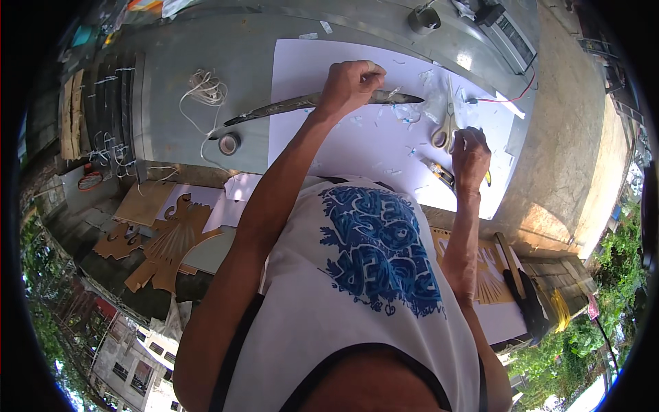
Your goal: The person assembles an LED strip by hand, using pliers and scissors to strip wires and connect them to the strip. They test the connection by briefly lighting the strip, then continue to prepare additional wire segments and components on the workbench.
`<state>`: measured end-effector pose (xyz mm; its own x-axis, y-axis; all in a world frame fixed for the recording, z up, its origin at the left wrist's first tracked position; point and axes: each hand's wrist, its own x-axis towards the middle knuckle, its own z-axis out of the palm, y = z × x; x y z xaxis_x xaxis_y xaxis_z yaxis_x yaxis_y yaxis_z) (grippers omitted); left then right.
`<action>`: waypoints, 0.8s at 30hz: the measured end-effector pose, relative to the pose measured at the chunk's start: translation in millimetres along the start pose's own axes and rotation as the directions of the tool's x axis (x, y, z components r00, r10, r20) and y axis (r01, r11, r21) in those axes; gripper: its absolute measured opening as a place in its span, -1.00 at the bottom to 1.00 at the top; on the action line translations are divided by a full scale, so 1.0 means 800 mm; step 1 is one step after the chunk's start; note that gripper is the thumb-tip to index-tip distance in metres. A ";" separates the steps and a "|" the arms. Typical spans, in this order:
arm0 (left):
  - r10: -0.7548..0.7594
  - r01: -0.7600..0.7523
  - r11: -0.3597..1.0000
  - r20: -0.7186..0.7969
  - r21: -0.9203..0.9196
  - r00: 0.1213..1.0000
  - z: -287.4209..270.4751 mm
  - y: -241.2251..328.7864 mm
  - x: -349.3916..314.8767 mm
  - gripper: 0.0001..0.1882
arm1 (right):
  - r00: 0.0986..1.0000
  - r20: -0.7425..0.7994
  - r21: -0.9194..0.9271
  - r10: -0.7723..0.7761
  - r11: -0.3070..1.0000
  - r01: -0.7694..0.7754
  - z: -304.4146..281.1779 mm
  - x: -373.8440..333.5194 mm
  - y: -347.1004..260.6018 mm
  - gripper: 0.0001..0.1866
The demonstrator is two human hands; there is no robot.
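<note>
A long, dark, curved strip (pixel 288 105) with tapered ends and grey marks lies across a white sheet (pixel 329 147), its left end reaching past the sheet. My left hand (pixel 349 88) is over the strip's right half, fingers curled and pinched; what they hold, if anything, is hidden. Near the sheet's right side my right hand (pixel 471 161) is closed, fingertips together beside the handles of the scissors (pixel 441 137). Too little shows to name anything in its grip. A yellow and black cutter-like tool (pixel 439 172) lies left of this hand. Small clear scraps (pixel 405 117) are scattered around the strip.
Left of the sheet are a tape roll (pixel 229 143) and a coiled white cord (pixel 206 89). At the far side stand a dark cup (pixel 424 22) and a grey box (pixel 506 39) with a red wire (pixel 504 99). Cut brown boards (pixel 180 223) lie below the table's near edge.
</note>
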<state>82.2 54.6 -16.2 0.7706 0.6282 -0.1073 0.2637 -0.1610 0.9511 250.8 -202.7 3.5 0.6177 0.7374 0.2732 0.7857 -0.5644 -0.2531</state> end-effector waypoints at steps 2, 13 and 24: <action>-0.064 0.064 0.998 0.017 0.022 0.998 -0.003 0.011 -0.009 -0.79 | 0.998 0.055 0.136 0.022 0.990 -0.030 -0.005 0.015 -0.027 -0.83; -0.497 0.597 0.739 0.344 -0.312 0.796 -0.005 0.030 -0.017 -0.70 | 0.968 0.124 0.415 -0.220 0.897 0.150 0.052 0.080 -0.124 -0.90; -0.475 0.640 0.412 0.446 -0.649 0.758 0.021 0.003 -0.045 -0.76 | 0.877 0.167 0.562 -0.452 0.774 0.292 0.024 0.077 -0.108 -0.67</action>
<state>65.1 18.9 -14.9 0.7179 0.2135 -0.6626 0.2252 0.8294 0.5113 220.2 -101.4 24.0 0.1812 0.9631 0.1991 0.7698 -0.0130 -0.6381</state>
